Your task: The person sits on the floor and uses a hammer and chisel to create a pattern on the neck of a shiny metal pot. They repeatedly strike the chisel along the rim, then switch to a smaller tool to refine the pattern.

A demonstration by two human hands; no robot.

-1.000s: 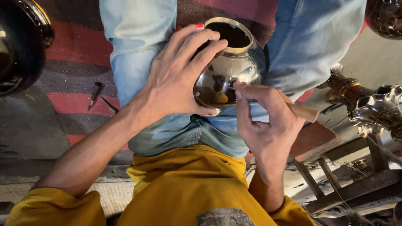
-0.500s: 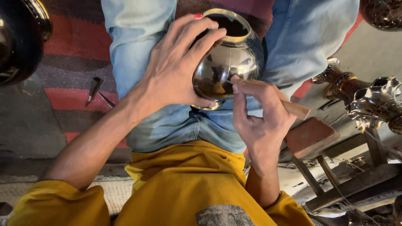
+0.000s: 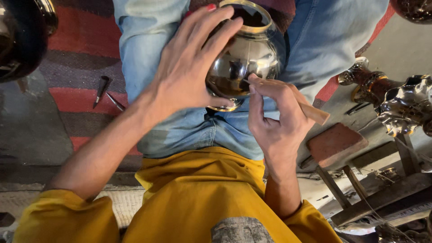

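A round, polished metal pot (image 3: 245, 56) with a brass-coloured rim and a dark open mouth rests in the person's lap, between thighs clad in pale blue jeans (image 3: 315, 49). Its mirror-bright belly reflects the surroundings in warped dark and light patches. The left hand (image 3: 189, 67) lies spread over the pot's left side, fingers long and curved around the shoulder toward the rim, thumb tucked under the base, so the vessel is steadied in an open, wrapping grasp. The right hand (image 3: 276, 119) is closed in a pinch around a slim wooden-handled tool (image 3: 310, 110), fingertips bunched near its working end, which touches the pot's lower right curve; the pale tapered handle sticks out past the knuckles. A mustard-yellow shirt (image 3: 202, 193) fills the foreground, matte and creased. Under the legs lies a woven rug (image 3: 76, 67) striped red and dark grey, with two small dark metal tools (image 3: 102, 90) on it. To the right sit a flat reddish brick-like block (image 3: 337, 144), wooden slats (image 3: 382, 198), and ornate shiny metalware (image 3: 396, 103). A large dark glossy vessel (image 3: 20, 36) occupies the upper left corner.
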